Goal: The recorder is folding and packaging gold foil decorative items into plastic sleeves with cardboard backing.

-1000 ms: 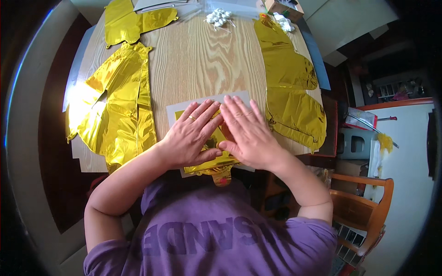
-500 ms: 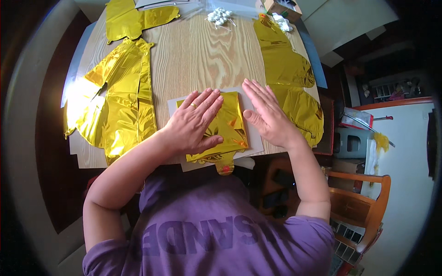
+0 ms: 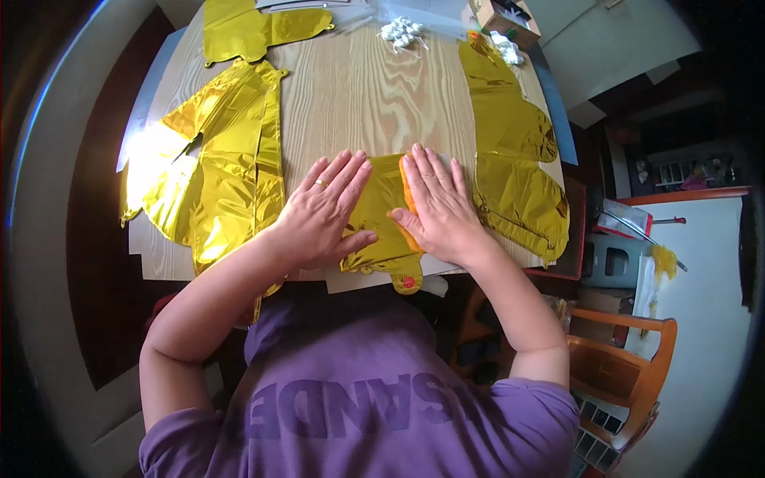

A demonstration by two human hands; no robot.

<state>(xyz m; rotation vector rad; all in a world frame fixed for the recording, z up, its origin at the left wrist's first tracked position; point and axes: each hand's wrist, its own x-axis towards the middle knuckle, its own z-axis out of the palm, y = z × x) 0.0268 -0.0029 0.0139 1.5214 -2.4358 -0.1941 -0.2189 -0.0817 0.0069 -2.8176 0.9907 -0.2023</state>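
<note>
A folded gold foil balloon (image 3: 374, 203) lies on a pale card (image 3: 347, 280) at the table's near edge. Its rounded tab (image 3: 407, 284) with a red spot sticks out toward me. My left hand (image 3: 319, 209) rests flat over the left side of the foil, fingers stretched out and a ring on one of them. Flat along the right side of the foil is my right hand (image 3: 437, 205), its fingers straight and close together. An orange reflection shows in the foil beside its thumb. Parts of the folded foil are hidden beneath both hands.
Flat gold foil balloons lie at the left (image 3: 231, 167), far left (image 3: 239, 32) and right (image 3: 514, 127) of the wooden table (image 3: 358, 95). White bundles with strings (image 3: 401, 32) and an open box (image 3: 502, 17) stand at the back. A wooden chair (image 3: 613, 350) is at right.
My right hand has moved left and come down onto the right side of the folded foil. The left hand stays on the left side. The view has shifted slightly.
</note>
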